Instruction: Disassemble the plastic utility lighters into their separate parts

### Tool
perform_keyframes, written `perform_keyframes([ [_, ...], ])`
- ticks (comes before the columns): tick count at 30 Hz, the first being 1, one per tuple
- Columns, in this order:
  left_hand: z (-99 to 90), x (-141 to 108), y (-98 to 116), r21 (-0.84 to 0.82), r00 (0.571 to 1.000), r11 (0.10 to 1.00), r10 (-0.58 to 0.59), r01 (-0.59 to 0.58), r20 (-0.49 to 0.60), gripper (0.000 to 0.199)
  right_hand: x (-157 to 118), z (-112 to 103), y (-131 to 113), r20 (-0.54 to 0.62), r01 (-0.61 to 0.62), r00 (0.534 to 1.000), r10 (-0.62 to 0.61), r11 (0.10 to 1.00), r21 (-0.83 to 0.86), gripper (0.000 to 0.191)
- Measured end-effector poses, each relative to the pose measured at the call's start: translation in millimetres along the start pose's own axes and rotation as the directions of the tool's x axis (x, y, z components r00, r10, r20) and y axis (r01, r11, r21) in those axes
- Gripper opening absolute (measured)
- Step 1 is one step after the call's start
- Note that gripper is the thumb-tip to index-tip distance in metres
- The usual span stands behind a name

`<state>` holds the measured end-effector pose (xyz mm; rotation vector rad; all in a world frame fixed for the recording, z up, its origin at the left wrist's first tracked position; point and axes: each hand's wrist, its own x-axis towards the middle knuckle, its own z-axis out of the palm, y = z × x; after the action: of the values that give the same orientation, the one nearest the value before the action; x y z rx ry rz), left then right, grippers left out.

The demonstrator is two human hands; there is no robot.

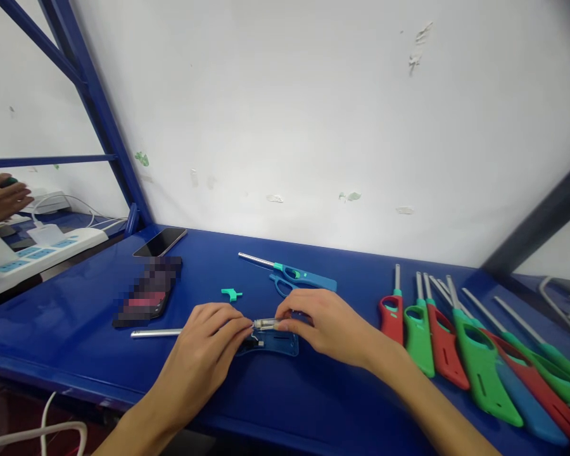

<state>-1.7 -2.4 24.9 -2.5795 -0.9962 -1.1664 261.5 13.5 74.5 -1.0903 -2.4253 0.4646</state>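
Observation:
A small clear fuel tank with a metal end lies above a blue lighter half-shell. My right hand pinches the tank's right end between thumb and fingers. At its left end, the fingertips of my left hand are pressed together on the tip, where a thin whitish tube or wire shows. Dark and white small parts sit in the shell below. A silver metal tube sticks out leftward from under my left hand. Behind the hands lies a green trigger.
A blue utility lighter and a blue shell piece lie farther back. Several red, green and blue lighters line the right side. Two phones and a power strip are left. Another person's hand shows far left.

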Motion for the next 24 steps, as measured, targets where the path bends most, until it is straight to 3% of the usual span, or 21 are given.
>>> perform_keyframes([
  [7,-0.9,0,-1,-0.001,1.0,1.0,0.011,-0.011,0.016,0.019,2,2,0,-0.006,0.002,1.0,-0.003,0.999,-0.045,0.007],
  [19,1.6,-4,-10,0.121,0.98,0.974,-0.197,0.194,0.019,0.024,4,14,7,-0.098,-0.158,0.986,0.137,0.953,-0.258,0.019],
  [24,-13.6,-2,-20,0.125,0.971,0.97,-0.219,0.207,0.092,0.03,4,8,8,-0.151,-0.207,0.974,0.171,0.94,-0.271,0.024],
])
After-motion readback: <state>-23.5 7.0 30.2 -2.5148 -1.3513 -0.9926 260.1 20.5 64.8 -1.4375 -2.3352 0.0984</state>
